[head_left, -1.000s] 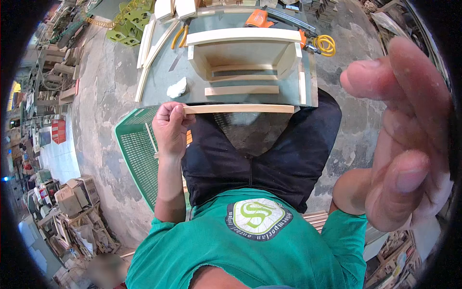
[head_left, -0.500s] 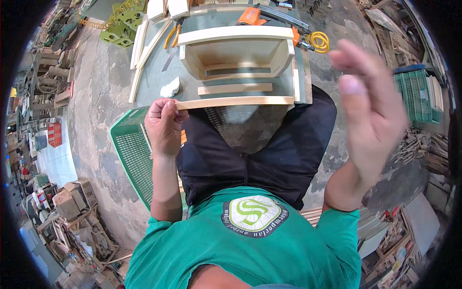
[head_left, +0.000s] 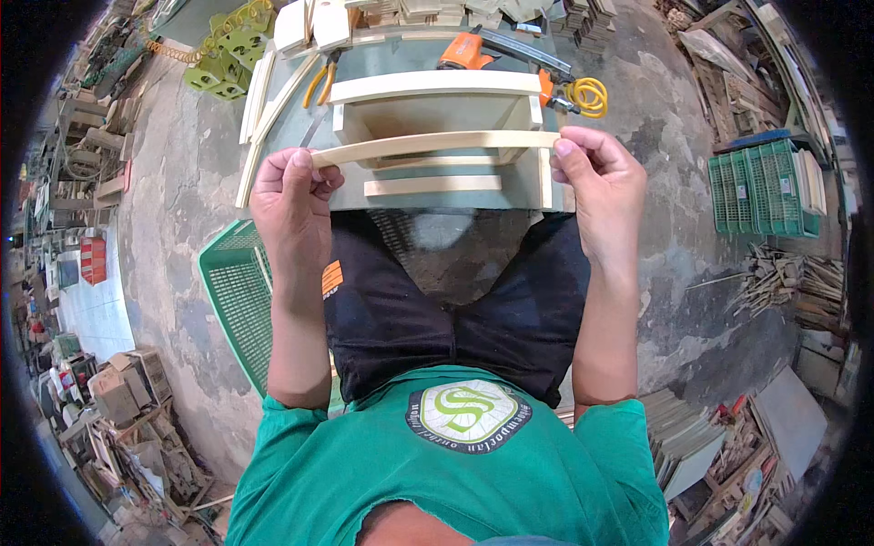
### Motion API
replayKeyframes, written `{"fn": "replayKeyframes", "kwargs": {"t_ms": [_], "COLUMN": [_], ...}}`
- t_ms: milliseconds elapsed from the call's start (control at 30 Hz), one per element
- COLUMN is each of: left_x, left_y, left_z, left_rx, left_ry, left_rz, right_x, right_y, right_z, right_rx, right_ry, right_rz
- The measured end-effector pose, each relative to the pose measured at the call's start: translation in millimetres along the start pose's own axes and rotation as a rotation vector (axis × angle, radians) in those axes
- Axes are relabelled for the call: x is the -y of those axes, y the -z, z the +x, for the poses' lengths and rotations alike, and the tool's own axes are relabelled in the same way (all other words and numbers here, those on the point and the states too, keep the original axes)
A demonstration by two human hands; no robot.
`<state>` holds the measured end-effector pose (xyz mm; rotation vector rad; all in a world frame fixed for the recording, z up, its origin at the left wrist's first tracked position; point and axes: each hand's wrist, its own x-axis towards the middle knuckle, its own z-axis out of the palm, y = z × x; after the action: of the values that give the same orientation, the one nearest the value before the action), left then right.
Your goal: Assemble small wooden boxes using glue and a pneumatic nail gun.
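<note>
A long, thin wooden strip [head_left: 437,141] is held up level between my two hands. My left hand [head_left: 296,187] pinches its left end, and my right hand [head_left: 596,173] pinches its right end, thumbs on the near side. Behind the strip, on the grey-green worktable [head_left: 391,202], stands a wooden frame [head_left: 432,86] with a top rail and two side boards; the strip hides part of it. A shorter wooden strip [head_left: 432,185] lies on the table between the frame and the near edge.
Behind the frame lie an orange nail gun [head_left: 466,52] and a coiled yellow hose [head_left: 585,97]. Pliers with orange handles [head_left: 320,82] and long wooden slats [head_left: 273,123] lie at the table's left. A green plastic crate [head_left: 238,300] stands left of my legs.
My right hand has come in from the right and taken hold of the strip's right end. The strip has risen from the table's near edge to in front of the frame.
</note>
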<state>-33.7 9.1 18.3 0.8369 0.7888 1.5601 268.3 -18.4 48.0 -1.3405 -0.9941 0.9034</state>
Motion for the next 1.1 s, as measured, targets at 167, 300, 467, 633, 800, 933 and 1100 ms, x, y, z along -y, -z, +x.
{"fn": "replayKeyframes", "kwargs": {"t_ms": [167,300,467,633,800,933,1100], "left_x": [-0.5,3.1,2.4,1.6,2.9,5.6,12.9], "left_y": [-18.8,-25.0,-13.5,-15.1,-15.9,-6.1,-6.8], "left_z": [18.9,26.9,31.2,34.1,36.2,36.8,39.7], "left_rx": [-0.082,-0.137,-0.143,-0.156,-0.136,-0.154,-0.152], "left_ry": [-0.01,-0.079,-0.172,-0.186,-0.169,-0.167,-0.114], "left_rz": [0.069,0.328,0.57,0.666,0.718,0.692,0.707], "right_x": [-4.5,-11.3,-13.5,-15.6,-15.4,-21.2,-21.1], "right_y": [-3.0,-2.5,-4.4,-5.7,-7.1,-7.6,-3.9], "right_z": [25.7,35.5,37.9,39.3,39.2,40.4,41.6], "right_rx": [-0.008,-0.023,-0.002,-0.024,-0.051,-0.047,-0.038], "right_ry": [0.0,0.015,0.022,0.065,0.09,0.099,0.068], "right_rz": [-0.023,-0.106,-0.197,-0.277,-0.339,-0.368,-0.297]}}
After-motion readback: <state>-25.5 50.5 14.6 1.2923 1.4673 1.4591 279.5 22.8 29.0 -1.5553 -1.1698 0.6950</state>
